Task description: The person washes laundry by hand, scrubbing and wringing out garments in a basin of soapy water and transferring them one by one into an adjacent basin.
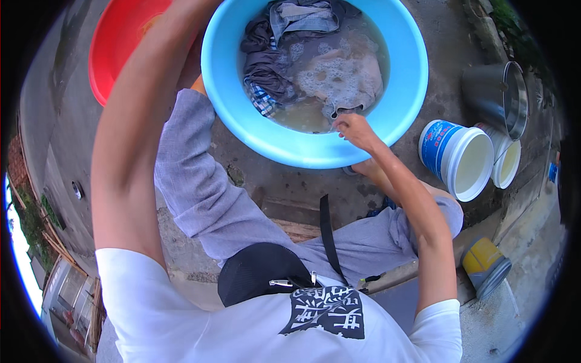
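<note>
A large light-blue plastic basin stands before me, holding murky, sudsy water and soaked clothes. My right hand is at the basin's near inner side, fingers curled beside the edge of a pale grey-beige garment. Whether the fingers grip that edge is not clear. Foam covers part of this garment. Dark grey clothing lies bunched on the basin's left side, and a blue-and-white checked cloth shows beneath it. Greyish cloth is heaped at the far side. My left arm reaches past the top edge; its hand is out of view.
A red basin sits at the upper left, partly behind my left arm. On the right stand a white-and-blue bucket, another white bucket and a metal bucket. A yellow-and-grey bucket is lower right. My legs flank the blue basin's near side.
</note>
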The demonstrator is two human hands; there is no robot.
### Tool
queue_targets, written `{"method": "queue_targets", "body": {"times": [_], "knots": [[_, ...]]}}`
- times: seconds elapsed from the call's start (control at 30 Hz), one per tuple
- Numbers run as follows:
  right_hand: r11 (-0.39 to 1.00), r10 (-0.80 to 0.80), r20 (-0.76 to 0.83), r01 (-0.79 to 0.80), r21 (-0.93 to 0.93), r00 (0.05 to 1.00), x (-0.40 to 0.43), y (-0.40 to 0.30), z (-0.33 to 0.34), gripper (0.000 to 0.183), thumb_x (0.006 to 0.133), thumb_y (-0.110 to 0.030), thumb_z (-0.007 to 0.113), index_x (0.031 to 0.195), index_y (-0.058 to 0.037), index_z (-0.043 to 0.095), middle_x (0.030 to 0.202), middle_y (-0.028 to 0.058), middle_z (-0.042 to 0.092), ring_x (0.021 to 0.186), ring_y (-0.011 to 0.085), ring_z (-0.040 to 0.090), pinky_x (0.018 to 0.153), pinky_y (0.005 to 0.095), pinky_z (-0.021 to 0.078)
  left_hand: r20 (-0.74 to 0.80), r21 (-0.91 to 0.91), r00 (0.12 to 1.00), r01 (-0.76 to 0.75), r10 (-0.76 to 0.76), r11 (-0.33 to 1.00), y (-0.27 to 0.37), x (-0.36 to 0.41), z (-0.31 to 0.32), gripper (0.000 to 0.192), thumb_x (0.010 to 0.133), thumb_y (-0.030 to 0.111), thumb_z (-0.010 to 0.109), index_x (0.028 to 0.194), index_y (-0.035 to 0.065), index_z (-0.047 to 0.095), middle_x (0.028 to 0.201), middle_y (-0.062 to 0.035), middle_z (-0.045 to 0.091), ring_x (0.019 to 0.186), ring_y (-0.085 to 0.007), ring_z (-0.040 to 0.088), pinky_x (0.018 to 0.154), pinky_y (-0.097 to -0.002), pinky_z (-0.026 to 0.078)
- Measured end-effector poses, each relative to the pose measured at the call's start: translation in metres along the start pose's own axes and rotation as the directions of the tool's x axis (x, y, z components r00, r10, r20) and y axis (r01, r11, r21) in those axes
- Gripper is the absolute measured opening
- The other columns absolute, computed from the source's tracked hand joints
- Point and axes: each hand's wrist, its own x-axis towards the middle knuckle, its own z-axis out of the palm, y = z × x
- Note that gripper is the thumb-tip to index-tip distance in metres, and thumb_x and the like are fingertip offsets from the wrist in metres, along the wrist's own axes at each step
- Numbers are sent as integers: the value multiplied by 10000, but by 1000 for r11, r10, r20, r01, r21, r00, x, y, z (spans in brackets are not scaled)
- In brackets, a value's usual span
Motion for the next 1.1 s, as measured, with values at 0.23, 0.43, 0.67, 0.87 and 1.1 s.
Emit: {"method": "queue_targets", "body": {"times": [0.23, 0.43, 0.67, 0.87, 1.1], "knots": [[748, -114, 78, 137, -650, 990, 66, 21, 88, 256, 800, -24, 518, 991, -22, 688, 1002, 214, 655, 1002, 358, 631, 885, 443, 501, 511, -255, 791, 512, -336, 820, 29, -201, -39, 377, 820, 145, 669, 1172, 31, 601, 1213, -180, 588, 1089, -371, 576, 939, -412, 459], [783, -61, 121, 123, -610, 991, 53, -5, 51, 193, 803, -116, 567, 903, -30, 707, 946, 226, 676, 922, 380, 654, 842, 454, 514, 631, -170, 604, 720, -487, 673, 51, -222, -49, 368, 849, 132, 657, 1190, 3, 605, 1158, -177, 636, 973, -261, 661, 802, -371, 539], [742, -280, -335, 424, 520, 900, -48, -144, -194, 579, 890, -197, 623, 1347, 56, 373, 1146, 218, 611, 1025, 249, 633, 842, 372, 523, 623, -237, 557, 803, -548, 547, 50, -244, -44, 343, 854, 129, 639, 1165, -13, 621, 1040, -181, 673, 879, -278, 681, 763, -360, 544], [924, -335, -608, 125, -361, 720, -62, -103, -255, 533, 882, -135, 551, 1375, 13, 413, 1243, 240, 570, 1081, 291, 617, 914, 354, 495, 748, -204, 441, 864, -496, 461, 53, -254, -26, 377, 822, 199, 651, 1141, -2, 640, 1019, -230, 672, 941, -345, 664, 848, -394, 508], [981, -154, -369, 98, -165, 917, 31, -38, -154, 589, 849, -167, 598, 1390, -37, 405, 1238, 244, 563, 1047, 320, 623, 904, 416, 502, 749, -123, 423, 845, -510, 520, 39, -250, 26, 413, 821, 220, 653, 1165, -6, 623, 1072, -264, 641, 1012, -388, 624, 914, -411, 475]]}}
